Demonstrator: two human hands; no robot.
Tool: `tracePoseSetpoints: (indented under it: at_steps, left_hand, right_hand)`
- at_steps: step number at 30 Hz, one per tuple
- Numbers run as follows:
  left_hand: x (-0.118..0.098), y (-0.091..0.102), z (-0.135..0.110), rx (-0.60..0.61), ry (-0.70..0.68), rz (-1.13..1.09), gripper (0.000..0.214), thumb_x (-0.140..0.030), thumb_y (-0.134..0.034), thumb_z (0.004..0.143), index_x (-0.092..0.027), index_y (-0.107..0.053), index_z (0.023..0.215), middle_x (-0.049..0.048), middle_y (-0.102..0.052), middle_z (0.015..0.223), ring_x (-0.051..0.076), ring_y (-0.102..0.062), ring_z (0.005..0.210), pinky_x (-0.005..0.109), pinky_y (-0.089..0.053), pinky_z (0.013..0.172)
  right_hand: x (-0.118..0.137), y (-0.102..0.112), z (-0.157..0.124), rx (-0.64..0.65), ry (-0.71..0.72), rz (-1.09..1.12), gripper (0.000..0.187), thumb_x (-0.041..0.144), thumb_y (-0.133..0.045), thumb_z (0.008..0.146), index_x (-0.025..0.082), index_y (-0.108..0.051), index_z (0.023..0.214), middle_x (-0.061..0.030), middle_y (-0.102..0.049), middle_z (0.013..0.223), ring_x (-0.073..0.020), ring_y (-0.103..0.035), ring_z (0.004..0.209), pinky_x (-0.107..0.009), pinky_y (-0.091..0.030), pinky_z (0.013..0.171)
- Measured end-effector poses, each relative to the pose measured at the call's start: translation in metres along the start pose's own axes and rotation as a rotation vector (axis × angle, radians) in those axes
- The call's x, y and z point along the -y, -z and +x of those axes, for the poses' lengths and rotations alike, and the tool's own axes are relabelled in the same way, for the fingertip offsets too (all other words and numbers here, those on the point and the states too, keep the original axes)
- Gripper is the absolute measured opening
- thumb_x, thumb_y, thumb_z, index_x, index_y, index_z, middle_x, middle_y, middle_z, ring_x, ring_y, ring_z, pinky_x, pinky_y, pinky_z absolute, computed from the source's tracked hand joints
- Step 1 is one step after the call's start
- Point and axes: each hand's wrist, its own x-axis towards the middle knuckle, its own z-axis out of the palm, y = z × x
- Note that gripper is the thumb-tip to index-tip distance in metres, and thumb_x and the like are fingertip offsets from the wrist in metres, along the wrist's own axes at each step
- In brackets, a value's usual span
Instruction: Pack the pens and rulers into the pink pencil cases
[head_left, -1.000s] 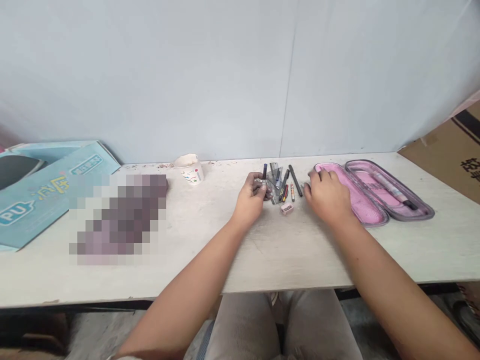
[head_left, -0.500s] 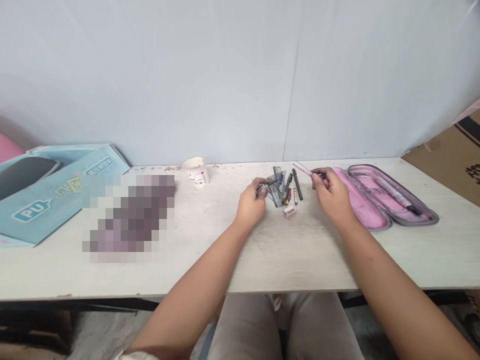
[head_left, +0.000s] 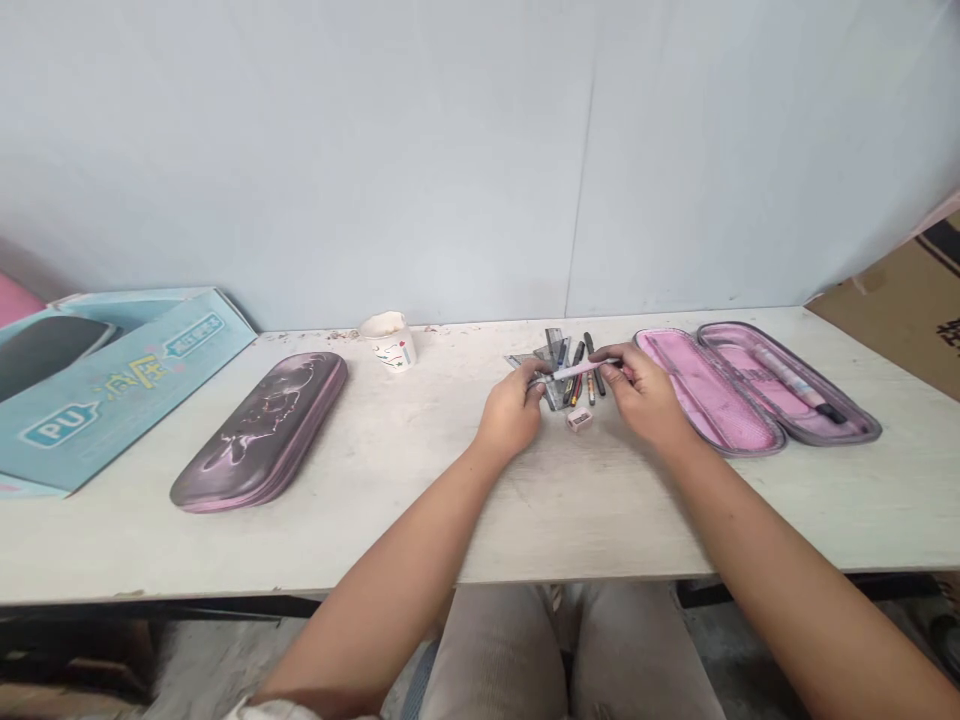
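Note:
A slim white-and-pink pen [head_left: 576, 370] lies level between my two hands, just above the table. My right hand [head_left: 634, 385] is closed around its right end. At the other end, my left hand [head_left: 514, 402] pinches it, where a dark, thin part shows; the fingertips partly hide this spot. Behind and under the pen are clear rulers [head_left: 553, 342] and several pens and markers, among them a black pen [head_left: 589, 343]. Nearer to me sits a small pale pink pencil sharpener [head_left: 579, 420].
To the right lies an unzipped pink pencil case [head_left: 750, 425] with a pale, dark-capped marker [head_left: 795, 385] inside. A closed dark purple pencil case [head_left: 259, 430] rests at left. A paper cup [head_left: 394, 350] stands near the wall, a blue box [head_left: 127, 400] far left, a cardboard box [head_left: 900, 300] far right.
My right hand has moved left with the pen, bringing its free end to my left hand. The pen has turned to lie nearly level. My left hand has shifted slightly right.

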Motion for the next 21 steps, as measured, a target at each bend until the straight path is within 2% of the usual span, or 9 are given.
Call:
tracePoseSetpoints:
  at_steps: [2,4,6,7,12,15,17,19,21]
  left_hand:
    - [-0.0010,-0.0007,-0.0006,0.003,0.004,-0.011,0.032,-0.014,-0.044,0.080,-0.024,-0.047,0.111,0.0018,-0.064,0.086,0.017,-0.059,0.078,0.030,-0.043,0.076]
    - [-0.0014,-0.0008,-0.0007,-0.001,0.000,-0.017,0.034,-0.014,-0.045,0.080,-0.024,-0.044,0.112,0.0022,-0.064,0.088,0.017,-0.060,0.079,0.029,-0.043,0.076]
    - [-0.0013,-0.0005,-0.0004,-0.010,-0.017,0.000,0.031,-0.014,-0.045,0.080,-0.024,-0.044,0.109,0.0032,-0.064,0.092,0.018,-0.060,0.084,0.030,-0.043,0.078]
    - [-0.0010,-0.0002,0.0000,-0.017,-0.025,0.011,0.029,-0.015,-0.045,0.081,-0.024,-0.045,0.108,0.0037,-0.064,0.093,0.018,-0.060,0.087,0.031,-0.043,0.079]
    - [0.0013,0.0009,0.0024,-0.041,-0.029,0.026,0.021,-0.015,-0.045,0.082,-0.022,-0.049,0.101,0.0050,-0.064,0.096,0.019,-0.059,0.090,0.031,-0.043,0.081]
    - [0.0023,0.0012,0.0031,-0.040,-0.035,0.036,0.019,-0.015,-0.045,0.081,-0.021,-0.051,0.099,0.0046,-0.064,0.094,0.019,-0.059,0.089,0.031,-0.043,0.081]
    - [0.0028,0.0013,0.0031,-0.037,-0.053,0.037,0.020,-0.015,-0.045,0.082,-0.021,-0.051,0.100,0.0046,-0.064,0.094,0.018,-0.059,0.089,0.032,-0.043,0.081]
    - [0.0035,0.0013,0.0031,-0.043,-0.066,0.029,0.021,-0.015,-0.045,0.082,-0.021,-0.050,0.101,0.0049,-0.064,0.094,0.018,-0.059,0.089,0.031,-0.043,0.081]
    - [0.0043,0.0014,0.0030,-0.055,-0.067,0.019,0.021,-0.015,-0.045,0.081,-0.021,-0.050,0.101,0.0051,-0.064,0.095,0.018,-0.059,0.089,0.031,-0.044,0.080]
  right_hand:
    - [0.0023,-0.0020,-0.0019,0.052,-0.083,-0.004,0.022,0.036,-0.045,0.083,0.020,-0.059,0.091,-0.0004,-0.061,0.072,-0.0143,-0.054,0.065,-0.025,-0.040,0.061]
    - [0.0035,-0.0030,-0.0036,0.080,-0.158,-0.038,0.030,0.044,-0.044,0.084,0.019,-0.058,0.076,0.0031,-0.051,0.055,-0.0118,-0.046,0.052,-0.023,-0.033,0.051]
    - [0.0029,-0.0031,-0.0042,0.084,-0.179,-0.064,0.040,0.051,-0.041,0.084,0.019,-0.053,0.063,0.0036,-0.043,0.049,-0.0108,-0.041,0.049,-0.023,-0.030,0.049]
    - [0.0021,-0.0031,-0.0041,0.084,-0.178,-0.055,0.042,0.052,-0.039,0.085,0.019,-0.052,0.062,0.0034,-0.044,0.050,-0.0107,-0.041,0.050,-0.023,-0.030,0.049]
    - [-0.0015,-0.0023,-0.0010,0.129,-0.163,0.119,0.031,0.045,-0.049,0.081,0.022,-0.052,0.101,0.0027,-0.057,0.072,-0.0104,-0.047,0.057,-0.022,-0.037,0.053]
    - [-0.0010,-0.0009,0.0002,0.125,-0.182,0.076,0.025,0.044,-0.047,0.082,0.020,-0.055,0.087,0.0023,-0.057,0.065,-0.0115,-0.049,0.057,-0.023,-0.038,0.055]
    - [-0.0003,0.0000,0.0003,0.120,-0.198,0.044,0.030,0.046,-0.043,0.084,0.020,-0.055,0.076,0.0019,-0.054,0.058,-0.0124,-0.050,0.056,-0.024,-0.038,0.055]
    - [0.0003,0.0004,0.0001,0.120,-0.192,0.069,0.031,0.047,-0.042,0.085,0.019,-0.056,0.081,0.0016,-0.056,0.061,-0.0125,-0.050,0.057,-0.024,-0.038,0.055]
    - [0.0006,0.0003,-0.0002,0.128,-0.168,0.113,0.029,0.045,-0.046,0.083,0.020,-0.055,0.095,0.0013,-0.059,0.070,-0.0120,-0.051,0.058,-0.024,-0.038,0.055]
